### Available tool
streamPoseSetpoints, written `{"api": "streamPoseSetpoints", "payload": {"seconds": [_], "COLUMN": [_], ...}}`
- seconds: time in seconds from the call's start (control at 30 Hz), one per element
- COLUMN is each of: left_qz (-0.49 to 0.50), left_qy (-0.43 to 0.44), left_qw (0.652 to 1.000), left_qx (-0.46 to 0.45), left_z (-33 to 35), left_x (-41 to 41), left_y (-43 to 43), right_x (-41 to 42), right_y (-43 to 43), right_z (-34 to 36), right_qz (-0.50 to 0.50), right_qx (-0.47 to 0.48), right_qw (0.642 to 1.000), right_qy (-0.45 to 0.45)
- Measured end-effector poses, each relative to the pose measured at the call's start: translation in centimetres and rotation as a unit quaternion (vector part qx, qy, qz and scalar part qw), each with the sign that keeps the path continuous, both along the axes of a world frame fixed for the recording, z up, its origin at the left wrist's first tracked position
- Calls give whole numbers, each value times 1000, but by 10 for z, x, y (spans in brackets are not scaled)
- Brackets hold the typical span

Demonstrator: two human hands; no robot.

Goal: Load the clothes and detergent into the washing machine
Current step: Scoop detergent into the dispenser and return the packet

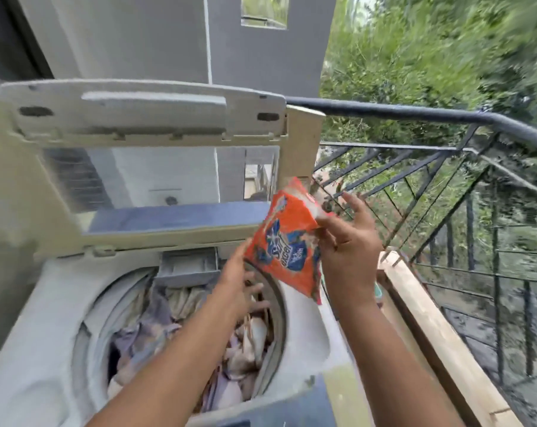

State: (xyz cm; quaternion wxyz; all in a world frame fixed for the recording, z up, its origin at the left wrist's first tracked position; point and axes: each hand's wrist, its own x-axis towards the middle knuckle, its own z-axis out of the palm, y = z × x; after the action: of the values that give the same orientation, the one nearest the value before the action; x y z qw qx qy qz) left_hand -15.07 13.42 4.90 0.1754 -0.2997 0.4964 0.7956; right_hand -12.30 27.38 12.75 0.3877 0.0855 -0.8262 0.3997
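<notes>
The orange detergent packet (287,241) hangs tilted in the air above the far right rim of the washing machine (45,318), its torn top pointing up and away. The right hand (350,241) pinches the packet's upper right edge between thumb and forefinger, while its other fingers stand straight and spread. The left hand (239,282) sits just below the packet's lower left corner, over the drum, with its fingers loose and spread and gripping nothing. It is blurred, so whether it touches the packet cannot be told. The drum below is filled with crumpled clothes (156,328) in pale purple, cream and white. A small grey drawer (187,266) sits at the far edge of the drum opening. The lid (144,118) stands folded up at the far side, its glass pane reflecting a grey wall (137,35). To the right run a wooden ledge (430,318) and a dark metal railing (415,114), with green bushes (430,57) beyond.
</notes>
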Motion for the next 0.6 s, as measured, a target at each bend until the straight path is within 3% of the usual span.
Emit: {"api": "streamPoseSetpoints", "payload": {"seconds": [0.07,0.13,0.2,0.37,0.5,0.53,0.6], "left_qz": [-31,-80,-96,53,133,115,58], "left_qy": [-14,43,130,172,136,153,274], "left_qw": [992,967,921,924,940,935,912], "left_qx": [125,237,355,337,282,298,299], "left_z": [-16,-26,-30,-38,-65,-68,-64], "left_x": [16,31,45,75,81,86,98], "left_y": [-29,-55,-77,-122,-146,-153,-157], "right_x": [14,28,41,66,89,94,103], "right_y": [-33,-62,-84,-121,-142,-145,-148], "right_z": [-9,-20,-30,-48,-63,-66,-68], "right_qz": [32,67,100,180,236,244,252], "right_qx": [-9,-10,15,94,158,173,206], "right_qw": [999,997,994,977,955,950,942], "right_qy": [-18,-33,-49,-62,-85,-90,-82]}}
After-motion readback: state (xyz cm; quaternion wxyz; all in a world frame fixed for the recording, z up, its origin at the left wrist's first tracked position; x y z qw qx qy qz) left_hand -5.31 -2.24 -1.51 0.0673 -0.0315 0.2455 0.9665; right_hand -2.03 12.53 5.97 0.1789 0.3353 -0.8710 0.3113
